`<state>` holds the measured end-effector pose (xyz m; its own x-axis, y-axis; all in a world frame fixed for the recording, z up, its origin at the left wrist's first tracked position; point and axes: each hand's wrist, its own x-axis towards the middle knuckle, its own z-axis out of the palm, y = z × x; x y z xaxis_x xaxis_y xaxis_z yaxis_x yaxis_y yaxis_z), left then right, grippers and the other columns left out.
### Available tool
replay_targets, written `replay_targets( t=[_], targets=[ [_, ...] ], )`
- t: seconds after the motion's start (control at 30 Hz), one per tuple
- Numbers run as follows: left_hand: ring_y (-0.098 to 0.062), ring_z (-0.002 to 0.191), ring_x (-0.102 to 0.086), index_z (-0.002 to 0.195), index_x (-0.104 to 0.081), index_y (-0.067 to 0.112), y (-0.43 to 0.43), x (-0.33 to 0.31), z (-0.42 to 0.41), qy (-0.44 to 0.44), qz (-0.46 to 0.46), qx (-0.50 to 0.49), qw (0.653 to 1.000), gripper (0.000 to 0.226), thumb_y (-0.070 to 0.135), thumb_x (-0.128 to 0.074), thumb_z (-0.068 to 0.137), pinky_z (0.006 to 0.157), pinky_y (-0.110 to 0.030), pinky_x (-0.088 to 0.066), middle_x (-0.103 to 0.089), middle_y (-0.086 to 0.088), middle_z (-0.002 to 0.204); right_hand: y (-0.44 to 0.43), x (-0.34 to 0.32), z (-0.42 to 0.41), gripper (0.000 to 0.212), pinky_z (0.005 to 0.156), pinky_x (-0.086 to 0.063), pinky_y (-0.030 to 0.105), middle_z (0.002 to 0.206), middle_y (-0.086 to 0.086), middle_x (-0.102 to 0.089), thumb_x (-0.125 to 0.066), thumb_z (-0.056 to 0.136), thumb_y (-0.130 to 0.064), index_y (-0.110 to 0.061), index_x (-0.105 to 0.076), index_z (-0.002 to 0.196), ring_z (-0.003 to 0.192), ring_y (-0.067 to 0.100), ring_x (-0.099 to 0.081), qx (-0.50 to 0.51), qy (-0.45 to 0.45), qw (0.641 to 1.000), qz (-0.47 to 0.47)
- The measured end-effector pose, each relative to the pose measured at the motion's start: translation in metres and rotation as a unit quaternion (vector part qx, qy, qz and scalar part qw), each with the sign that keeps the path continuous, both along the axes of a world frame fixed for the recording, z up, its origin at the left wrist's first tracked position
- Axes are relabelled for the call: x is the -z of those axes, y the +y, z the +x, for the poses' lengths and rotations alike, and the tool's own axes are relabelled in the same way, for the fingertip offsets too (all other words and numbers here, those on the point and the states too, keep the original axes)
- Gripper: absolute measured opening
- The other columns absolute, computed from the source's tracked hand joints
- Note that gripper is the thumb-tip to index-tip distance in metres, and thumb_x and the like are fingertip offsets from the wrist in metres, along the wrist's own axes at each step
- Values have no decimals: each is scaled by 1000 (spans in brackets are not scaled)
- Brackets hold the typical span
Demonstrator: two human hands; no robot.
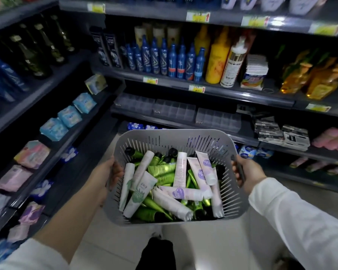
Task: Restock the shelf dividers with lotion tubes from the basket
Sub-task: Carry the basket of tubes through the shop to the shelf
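A person holds a grey slotted basket [236, 201] in front of the body with both hands, above the pale floor [109, 240]. The left hand [105, 176] grips the left side of the basket, with the fingers curled round its rim. The right hand [248, 172] grips the right side, with the fingers closed round a dark handle there. Both arms are in white sleeves [300, 221].

The lotion tubes [180, 170] lie inside the basket in a loose pile, crossing over each other. Some are white with a green leaf print, some are pale pink with a purple mark, and many are shiny green with black caps.

The shelf dividers [174, 112] are clear plastic units with small compartments. They stand side by side on a dark shelf just beyond the far rim of the basket, well apart from the hands. On the shelf above them there is a row of blue bottles [164, 59], and to the right of these there are yellow bottles [217, 55]. On the shelves at the left there are light blue packets [68, 115], tilted toward the aisle.
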<state>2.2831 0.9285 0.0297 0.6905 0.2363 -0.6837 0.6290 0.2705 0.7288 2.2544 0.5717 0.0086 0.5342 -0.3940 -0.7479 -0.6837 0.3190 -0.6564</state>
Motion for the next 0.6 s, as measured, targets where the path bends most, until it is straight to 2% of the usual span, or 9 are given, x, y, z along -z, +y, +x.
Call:
replay_targets(
  t=[0.13,0.3,0.6],
  targets=[
    [-3,29,-48,71,-50,13,-10,11,72,7,5,50,999,35,35,-44,97,31,-12,-36,-54,4,37,-4,9,37,40,29,-17,6,33,-9,-42,-39,96,-41,-21,-48,63,23,3,-28,38,9,999,6],
    [-3,29,-47,71,-49,13,-27,19,165,17,12,117,993,36,36,-41,98,30,-12,-35,-53,5,37,-9,13,81,37,29,-18,8,41,-9,-44,-41,96,-39,-21,-49,64,25,3,-29,94,7,996,8],
    [-5,29,-48,72,-52,14,-87,9,286,13,4,200,980,34,35,-45,97,32,-11,-35,-53,5,37,-37,12,131,37,32,-16,10,35,-11,-43,-40,96,-41,-21,-49,65,26,4,-28,190,-11,981,25]
  ],
)
